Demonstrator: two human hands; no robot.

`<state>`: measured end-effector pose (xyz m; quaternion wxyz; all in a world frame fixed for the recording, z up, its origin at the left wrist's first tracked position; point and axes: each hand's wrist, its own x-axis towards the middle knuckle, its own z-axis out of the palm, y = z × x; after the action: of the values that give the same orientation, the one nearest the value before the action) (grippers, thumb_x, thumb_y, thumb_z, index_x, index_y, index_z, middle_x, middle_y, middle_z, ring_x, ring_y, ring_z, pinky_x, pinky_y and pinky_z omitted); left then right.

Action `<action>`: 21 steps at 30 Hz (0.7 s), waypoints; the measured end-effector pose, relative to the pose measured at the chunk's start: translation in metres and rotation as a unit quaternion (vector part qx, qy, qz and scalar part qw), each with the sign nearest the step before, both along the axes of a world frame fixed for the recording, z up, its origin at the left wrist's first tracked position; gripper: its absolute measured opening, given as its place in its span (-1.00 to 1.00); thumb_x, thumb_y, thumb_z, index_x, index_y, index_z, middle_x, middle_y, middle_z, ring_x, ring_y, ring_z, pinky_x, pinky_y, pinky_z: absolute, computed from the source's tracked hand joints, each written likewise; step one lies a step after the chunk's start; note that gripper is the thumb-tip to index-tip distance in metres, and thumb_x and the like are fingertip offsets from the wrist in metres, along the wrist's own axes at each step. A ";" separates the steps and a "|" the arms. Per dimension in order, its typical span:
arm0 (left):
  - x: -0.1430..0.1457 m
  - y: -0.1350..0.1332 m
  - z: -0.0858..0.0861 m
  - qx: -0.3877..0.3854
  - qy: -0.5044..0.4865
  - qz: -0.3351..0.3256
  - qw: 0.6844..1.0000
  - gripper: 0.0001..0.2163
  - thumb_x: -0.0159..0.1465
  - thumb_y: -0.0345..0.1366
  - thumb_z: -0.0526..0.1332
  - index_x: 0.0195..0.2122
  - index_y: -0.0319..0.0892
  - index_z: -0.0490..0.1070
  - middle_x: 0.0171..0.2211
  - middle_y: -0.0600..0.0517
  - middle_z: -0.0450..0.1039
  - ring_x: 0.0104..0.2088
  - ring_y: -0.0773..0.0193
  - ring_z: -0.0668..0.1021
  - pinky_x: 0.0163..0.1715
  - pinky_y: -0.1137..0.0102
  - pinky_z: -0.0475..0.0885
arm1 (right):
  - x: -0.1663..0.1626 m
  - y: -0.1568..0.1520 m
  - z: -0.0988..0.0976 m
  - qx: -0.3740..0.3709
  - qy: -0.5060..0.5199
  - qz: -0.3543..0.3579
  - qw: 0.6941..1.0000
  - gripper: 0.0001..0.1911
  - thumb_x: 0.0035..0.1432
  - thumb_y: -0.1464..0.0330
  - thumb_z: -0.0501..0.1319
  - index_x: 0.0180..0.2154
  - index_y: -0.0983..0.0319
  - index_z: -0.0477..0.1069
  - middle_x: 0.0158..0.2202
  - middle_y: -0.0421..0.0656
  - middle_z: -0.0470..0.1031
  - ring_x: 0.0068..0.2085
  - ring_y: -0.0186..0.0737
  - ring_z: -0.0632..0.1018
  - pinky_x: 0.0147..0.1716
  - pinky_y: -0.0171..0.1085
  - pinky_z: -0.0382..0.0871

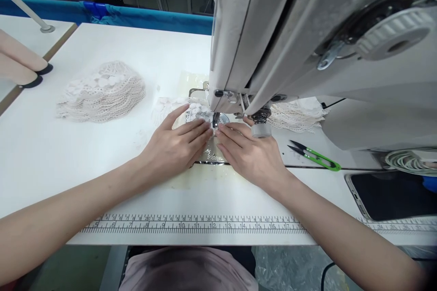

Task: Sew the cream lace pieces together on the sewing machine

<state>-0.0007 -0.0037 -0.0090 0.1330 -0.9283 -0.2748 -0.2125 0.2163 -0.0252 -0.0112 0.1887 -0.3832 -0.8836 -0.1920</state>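
Note:
My left hand (177, 143) lies flat on the white table, fingers stretched out, pressing a small white lace piece (191, 111) down at the needle (215, 120) of a grey sewing machine (307, 41). My right hand (251, 152) lies flat beside it, fingers straight, their tips meeting the left fingertips just in front of the presser foot. Both hands rest on the lace and the metal needle plate. The machine head hides part of the lace behind the needle.
A pile of white lace pieces (102, 93) sits to the left. More lace (298, 113) lies behind the machine at right. Green thread snips (316, 155) and a dark phone (392, 193) lie at right. A printed ruler (191, 223) runs along the front edge.

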 end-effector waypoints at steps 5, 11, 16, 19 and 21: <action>-0.001 -0.001 0.001 -0.007 0.013 0.012 1.000 -0.75 0.41 -0.36 0.07 0.03 -0.18 0.45 -0.01 -0.01 0.56 0.05 0.18 0.57 0.35 0.01 0.14 | 0.000 0.001 0.001 0.007 -0.013 -0.012 1.000 -0.75 0.35 0.34 0.11 -0.10 0.25 0.54 -0.07 -0.18 0.62 -0.12 -0.20 0.60 0.14 -0.07 0.39; -0.004 -0.011 0.000 -0.010 -0.019 0.001 1.000 -0.76 0.37 -0.37 0.15 0.01 -0.23 0.49 -0.03 -0.05 0.57 0.02 0.17 0.58 0.35 0.08 0.16 | 0.001 -0.001 0.002 0.001 -0.010 -0.003 1.000 -0.74 0.36 0.35 0.11 -0.07 0.27 0.53 -0.13 -0.16 0.64 -0.18 -0.21 0.61 0.15 -0.06 0.36; -0.003 -0.008 -0.002 -0.018 -0.029 0.002 0.999 -0.75 0.37 -0.37 0.15 0.03 -0.22 0.48 -0.02 -0.04 0.57 0.02 0.16 0.58 0.36 0.04 0.13 | 0.000 0.000 0.001 -0.009 -0.004 -0.010 1.000 -0.73 0.37 0.33 0.09 -0.06 0.26 0.53 -0.07 -0.14 0.62 -0.13 -0.19 0.60 0.16 -0.06 0.33; -0.003 -0.004 -0.002 -0.013 -0.022 0.005 1.000 -0.76 0.39 -0.35 0.12 0.01 -0.21 0.48 -0.03 -0.04 0.57 0.01 0.16 0.59 0.33 0.02 0.18 | 0.000 0.001 0.001 -0.015 -0.005 -0.017 1.000 -0.71 0.38 0.33 0.07 -0.05 0.27 0.53 -0.09 -0.13 0.63 -0.12 -0.19 0.59 0.14 -0.06 0.33; -0.002 -0.001 -0.003 -0.010 -0.017 0.011 1.000 -0.76 0.40 -0.34 0.09 0.01 -0.21 0.48 -0.03 -0.05 0.57 0.01 0.17 0.59 0.30 0.00 0.22 | 0.001 0.002 0.000 -0.015 -0.003 -0.014 1.000 -0.69 0.38 0.32 0.07 -0.04 0.29 0.53 -0.14 -0.11 0.64 -0.14 -0.18 0.60 0.13 -0.06 0.34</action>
<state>-0.0030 -0.0047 -0.0115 0.1214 -0.9226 -0.2897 -0.2241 0.2169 -0.0234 -0.0109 0.1773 -0.3981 -0.8814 -0.1822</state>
